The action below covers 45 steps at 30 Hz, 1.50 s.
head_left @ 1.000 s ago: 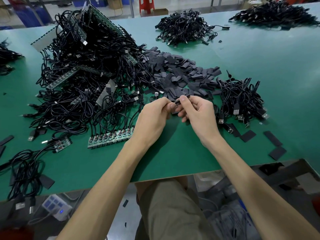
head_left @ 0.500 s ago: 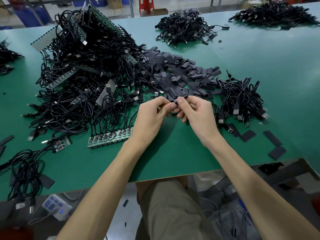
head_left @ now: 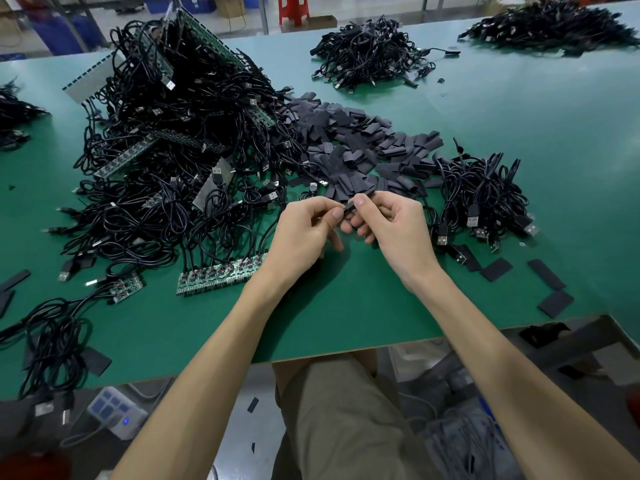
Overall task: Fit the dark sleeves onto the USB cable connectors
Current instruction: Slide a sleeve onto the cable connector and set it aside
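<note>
Dark flat sleeve (head_left: 349,207), a small soft tube of thin black material, is held just in front of the heap of loose dark sleeves (head_left: 353,143) on the green counter (head_left: 346,313). The left grip (head_left: 304,230) and right grip (head_left: 394,226) each pinch an end at thumb and fingertip — any connector is hidden by the fingers. It looks light, limp and easily flattened, so hold its edges near the mouth — pressing the faces would likely close the opening.
</note>
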{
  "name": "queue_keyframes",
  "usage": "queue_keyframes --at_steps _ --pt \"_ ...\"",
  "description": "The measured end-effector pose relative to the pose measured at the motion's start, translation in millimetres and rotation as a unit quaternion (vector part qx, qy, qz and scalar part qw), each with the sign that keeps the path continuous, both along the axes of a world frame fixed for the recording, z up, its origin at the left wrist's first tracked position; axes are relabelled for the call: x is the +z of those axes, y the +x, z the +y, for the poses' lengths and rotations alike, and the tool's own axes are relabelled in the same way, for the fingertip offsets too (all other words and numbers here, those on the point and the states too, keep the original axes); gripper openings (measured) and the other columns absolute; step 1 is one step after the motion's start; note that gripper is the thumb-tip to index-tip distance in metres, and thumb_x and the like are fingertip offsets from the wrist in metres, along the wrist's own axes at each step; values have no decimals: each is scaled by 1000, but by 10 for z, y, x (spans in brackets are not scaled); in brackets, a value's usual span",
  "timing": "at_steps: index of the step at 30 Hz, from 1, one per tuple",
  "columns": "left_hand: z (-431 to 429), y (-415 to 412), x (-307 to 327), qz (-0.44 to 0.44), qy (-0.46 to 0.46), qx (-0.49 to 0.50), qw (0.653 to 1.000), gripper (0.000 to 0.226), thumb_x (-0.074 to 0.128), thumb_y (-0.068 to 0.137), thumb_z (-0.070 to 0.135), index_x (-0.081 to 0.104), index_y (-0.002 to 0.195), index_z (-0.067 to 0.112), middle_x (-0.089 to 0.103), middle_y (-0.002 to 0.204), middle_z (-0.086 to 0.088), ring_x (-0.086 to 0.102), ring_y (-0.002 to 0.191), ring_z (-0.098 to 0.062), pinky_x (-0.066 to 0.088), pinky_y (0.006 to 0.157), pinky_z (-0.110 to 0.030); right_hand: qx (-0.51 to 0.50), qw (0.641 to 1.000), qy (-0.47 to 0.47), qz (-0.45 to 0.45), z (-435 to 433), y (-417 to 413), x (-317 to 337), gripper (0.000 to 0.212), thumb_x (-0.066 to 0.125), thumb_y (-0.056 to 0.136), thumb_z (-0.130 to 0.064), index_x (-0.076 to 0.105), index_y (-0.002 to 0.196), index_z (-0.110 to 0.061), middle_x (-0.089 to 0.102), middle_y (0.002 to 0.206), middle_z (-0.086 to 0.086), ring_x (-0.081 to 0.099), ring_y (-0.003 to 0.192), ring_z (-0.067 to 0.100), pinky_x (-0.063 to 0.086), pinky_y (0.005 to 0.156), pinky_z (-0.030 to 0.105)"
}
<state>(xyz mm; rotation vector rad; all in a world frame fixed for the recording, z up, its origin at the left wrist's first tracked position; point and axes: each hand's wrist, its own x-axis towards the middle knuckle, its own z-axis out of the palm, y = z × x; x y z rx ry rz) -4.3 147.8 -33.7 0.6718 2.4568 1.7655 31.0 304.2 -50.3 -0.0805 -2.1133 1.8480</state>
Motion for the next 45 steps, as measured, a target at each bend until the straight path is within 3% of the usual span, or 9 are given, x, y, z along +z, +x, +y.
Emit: queue_keyframes --at_steps 3,7,16,24,28,34,39,42,45 --pt "-11 6 -2 -5 10 20 1000 19 62 102 13 72 86 18 70 68 0 65 50 -16 41 37 -24 2 1000 -3 0 -3 0 -1 23 61 100 -32 73 87 -18 75 74 -2 63 62 7 48 56 20" --pt "-4 4 12 -9 4 23 1000 18 62 102 15 72 88 13 69 61 -9 53 39 -11 39 38 -23 5 1000 -4 0 -2 -13 9 24 60 101 -29 73 89 -13 75 74 1 62 62 7 47 56 19" --pt "7 -17 -2 -16 -3 17 1000 17 59 104 17 71 92 15 69 67 -16 63 54 -41 42 40 -27 1 1000 5 -5 -23 -9 16 23 60 101 -29 73 92 -13 76 74 0 63 63 8 47 57 21" --pt "-10 -24 -43 5 -33 14 999 14 62 103 18 69 92 13 69 60 -9 49 38 -5 36 44 -15 -3 1000 11 -18 -38 23 48 20 54 102 -18 74 95 -16 74 72 -1 63 63 8 47 56 21" --pt "-10 -16 -46 5 -39 13 999 14 62 102 17 69 92 12 69 60 -6 50 38 -2 35 46 -12 -3 1000 19 -18 -39 31 60 21 55 102 -19 74 93 -17 71 67 -5 61 61 7 47 56 22" --pt "-3 -11 -42 6 -60 8 998 14 63 102 19 69 90 13 68 59 -2 52 42 -3 36 48 -13 -10 999 32 -20 -27 29 56 21 58 103 -21 72 91 -11 67 63 -6 59 58 9 47 57 23" --pt "-6 54 16 14 -76 0 997 19 60 104 18 68 88 11 71 71 2 69 57 -21 43 54 -21 -28 999 39 -5 -18 52 60 21 58 104 -22 69 89 -13 67 63 -6 59 57 9 48 54 24" --pt "-90 103 74 15 -137 -44 989 20 60 104 27 71 93 14 73 77 5 69 68 -11 50 66 -27 -69 998 2 11 3 47 70 22 54 106 -23 67 91 -13 63 61 -9 55 55 8 47 54 26" --pt "-261 183 105 36 -194 -70 978 15 69 96 34 74 104 22 63 95 12 59 86 3 41 74 -11 -104 994 -35 29 15 42 80 23 52 107 -24 66 89 -19 61 61 -11 53 54 6 45 51 25"
